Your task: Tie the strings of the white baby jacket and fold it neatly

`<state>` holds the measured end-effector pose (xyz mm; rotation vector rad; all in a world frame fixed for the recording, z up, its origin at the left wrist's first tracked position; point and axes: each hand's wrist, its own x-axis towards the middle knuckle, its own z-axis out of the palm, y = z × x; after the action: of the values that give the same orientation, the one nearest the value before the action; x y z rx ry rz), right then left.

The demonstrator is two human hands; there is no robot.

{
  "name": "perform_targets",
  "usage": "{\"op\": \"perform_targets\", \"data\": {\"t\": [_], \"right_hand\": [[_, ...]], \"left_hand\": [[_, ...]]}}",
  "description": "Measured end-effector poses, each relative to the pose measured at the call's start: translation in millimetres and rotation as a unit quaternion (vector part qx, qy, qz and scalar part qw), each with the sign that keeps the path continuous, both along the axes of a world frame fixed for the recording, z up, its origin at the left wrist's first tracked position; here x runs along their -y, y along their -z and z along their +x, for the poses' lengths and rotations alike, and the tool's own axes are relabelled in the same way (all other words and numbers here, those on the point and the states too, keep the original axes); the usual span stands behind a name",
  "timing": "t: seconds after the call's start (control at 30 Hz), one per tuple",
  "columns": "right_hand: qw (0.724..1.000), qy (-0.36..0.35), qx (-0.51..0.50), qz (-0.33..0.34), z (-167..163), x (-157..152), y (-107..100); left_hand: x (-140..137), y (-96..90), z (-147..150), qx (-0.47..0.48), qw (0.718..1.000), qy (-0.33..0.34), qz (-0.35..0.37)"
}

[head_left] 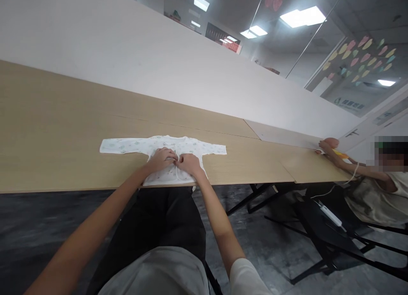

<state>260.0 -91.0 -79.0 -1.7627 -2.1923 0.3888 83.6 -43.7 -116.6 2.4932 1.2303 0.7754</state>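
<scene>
A small white baby shirt (191,145) with a faint print lies spread on the wooden table, its sleeves stretched out to both sides and its hem at the table's near edge. My left hand (162,159) rests on the shirt's front, fingertips pinched at the middle opening. Right beside it, my right hand (188,163) has its fingers closed on the other edge of the same opening. The two hands nearly touch at the shirt's centre line. Whatever small fastening lies between the fingertips is hidden.
The long table (63,116) runs along a white partition (127,57) with glass above. At the far right a seated person reaches toward a doll (331,143) on the table. A black folding chair (334,239) holding a white power strip (331,214) stands at right.
</scene>
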Motion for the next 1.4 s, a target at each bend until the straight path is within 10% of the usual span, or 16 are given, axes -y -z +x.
{"op": "perform_targets", "data": {"t": [1.4], "right_hand": [[0.949,0.028,-0.312,0.039,11,10,29]], "left_hand": [[15,-4.5,9,0.072,0.996,0.014,-0.049]]}}
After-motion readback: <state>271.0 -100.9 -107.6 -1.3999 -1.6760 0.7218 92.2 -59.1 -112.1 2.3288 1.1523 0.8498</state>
